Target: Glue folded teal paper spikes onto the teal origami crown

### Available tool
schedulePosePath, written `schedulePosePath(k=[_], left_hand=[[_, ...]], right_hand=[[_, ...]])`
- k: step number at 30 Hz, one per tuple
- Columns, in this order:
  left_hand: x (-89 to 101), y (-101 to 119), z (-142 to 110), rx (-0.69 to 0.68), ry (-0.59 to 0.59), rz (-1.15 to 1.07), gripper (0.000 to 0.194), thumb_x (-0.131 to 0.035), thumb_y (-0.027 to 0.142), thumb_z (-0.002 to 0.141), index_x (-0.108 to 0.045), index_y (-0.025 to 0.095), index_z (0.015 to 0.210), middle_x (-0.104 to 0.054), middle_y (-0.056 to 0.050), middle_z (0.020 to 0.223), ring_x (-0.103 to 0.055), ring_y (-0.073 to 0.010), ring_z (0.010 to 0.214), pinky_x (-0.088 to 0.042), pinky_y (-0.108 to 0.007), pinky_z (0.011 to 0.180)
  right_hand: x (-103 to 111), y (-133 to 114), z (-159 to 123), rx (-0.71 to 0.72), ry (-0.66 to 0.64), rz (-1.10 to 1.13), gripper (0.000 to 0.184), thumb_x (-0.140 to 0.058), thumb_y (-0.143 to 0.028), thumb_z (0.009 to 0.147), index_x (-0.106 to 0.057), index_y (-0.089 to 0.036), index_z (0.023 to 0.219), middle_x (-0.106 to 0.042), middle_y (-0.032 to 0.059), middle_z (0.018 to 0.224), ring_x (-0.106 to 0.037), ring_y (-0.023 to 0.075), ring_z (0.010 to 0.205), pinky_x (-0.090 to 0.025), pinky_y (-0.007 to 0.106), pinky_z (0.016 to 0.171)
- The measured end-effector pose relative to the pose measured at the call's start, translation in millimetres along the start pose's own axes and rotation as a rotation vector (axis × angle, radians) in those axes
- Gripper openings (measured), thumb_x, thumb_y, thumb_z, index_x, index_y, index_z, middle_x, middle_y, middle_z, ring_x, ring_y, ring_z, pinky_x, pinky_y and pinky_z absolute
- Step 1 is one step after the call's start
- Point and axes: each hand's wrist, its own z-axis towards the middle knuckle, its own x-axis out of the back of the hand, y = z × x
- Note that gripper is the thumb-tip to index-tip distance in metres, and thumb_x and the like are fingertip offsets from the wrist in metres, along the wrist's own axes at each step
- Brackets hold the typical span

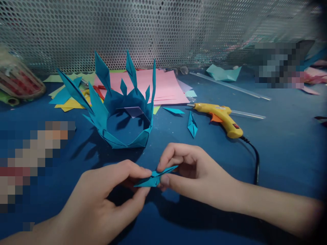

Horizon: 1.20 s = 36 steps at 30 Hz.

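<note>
Between my two hands is a small folded blue paper piece (154,180), held just above the table. My left hand (109,194) pinches its left part between thumb and fingers. On its right part, the thumb and index finger of my right hand (189,170) are closed. Beyond my hands stands a blue folded-paper crown (130,139) with tall pointed spikes around its rim. Two more small folded blue pieces lie to its right: a diamond-shaped one (192,126) and a narrow one (174,111).
A yellow glue gun (221,114) with a black cord lies at right, near clear glue sticks (230,85). Pink paper sheets (163,85) are stacked behind the crown. A clear jar (19,75) stands far left. A perforated metal panel (153,30) closes off the back.
</note>
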Motion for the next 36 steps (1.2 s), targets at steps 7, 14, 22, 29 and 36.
schedulePosePath(k=[7,14,22,29,36], left_hand=[[1.4,-0.2,-2.5,-0.001,0.03,-0.006,0.026,-0.066,0.014,0.076,-0.072,0.036,0.088,-0.079,0.018,0.078,-0.073,-0.0032,0.064,-0.052,-0.003,0.066],[1.7,-0.3,-1.9,-0.021,0.017,-0.016,0.026,-0.064,0.013,0.074,-0.072,0.036,0.084,-0.078,0.018,0.074,-0.072,-0.0032,0.061,-0.051,-0.002,0.065],[5.9,-2.2,-8.6,-0.188,0.029,0.051,0.02,-0.063,0.014,0.083,-0.067,0.033,0.084,-0.079,0.011,0.084,-0.076,-0.0083,0.073,-0.057,-0.01,0.074],[8.6,1.7,-9.8,-0.248,0.038,0.13,0.017,-0.061,0.016,0.087,-0.064,0.033,0.082,-0.078,0.01,0.084,-0.075,-0.0071,0.07,-0.056,-0.01,0.069],[6.6,-3.8,-18.2,-0.325,0.081,0.281,0.013,-0.06,0.022,0.091,-0.066,0.033,0.087,-0.08,0.009,0.089,-0.076,-0.0083,0.073,-0.058,-0.013,0.08]], right_hand=[[1.1,3.6,-3.8,0.373,0.107,-0.39,0.01,-0.073,-0.018,0.08,-0.064,-0.018,0.084,-0.076,0.0021,0.075,-0.07,0.0086,0.062,-0.056,0.014,0.06],[4.9,1.7,-8.3,0.65,0.033,-0.692,0.007,-0.071,-0.017,0.086,-0.066,-0.017,0.09,-0.077,0.0037,0.079,-0.072,0.0088,0.07,-0.056,0.012,0.066],[7.9,1.4,-7.1,0.861,-0.053,-0.793,0.005,-0.065,-0.015,0.092,-0.063,-0.013,0.096,-0.075,0.0042,0.082,-0.071,0.008,0.082,-0.058,0.017,0.082],[9.4,-6.5,-15.3,0.881,-0.042,-0.969,0.01,-0.06,-0.017,0.095,-0.065,-0.011,0.103,-0.078,0.0058,0.092,-0.071,0.0079,0.095,-0.056,0.018,0.091],[12.5,-5.4,-19.8,0.928,-0.002,-1.184,0.013,-0.066,-0.015,0.092,-0.068,-0.014,0.105,-0.078,0.0037,0.1,-0.071,0.0117,0.095,-0.053,0.023,0.092]])
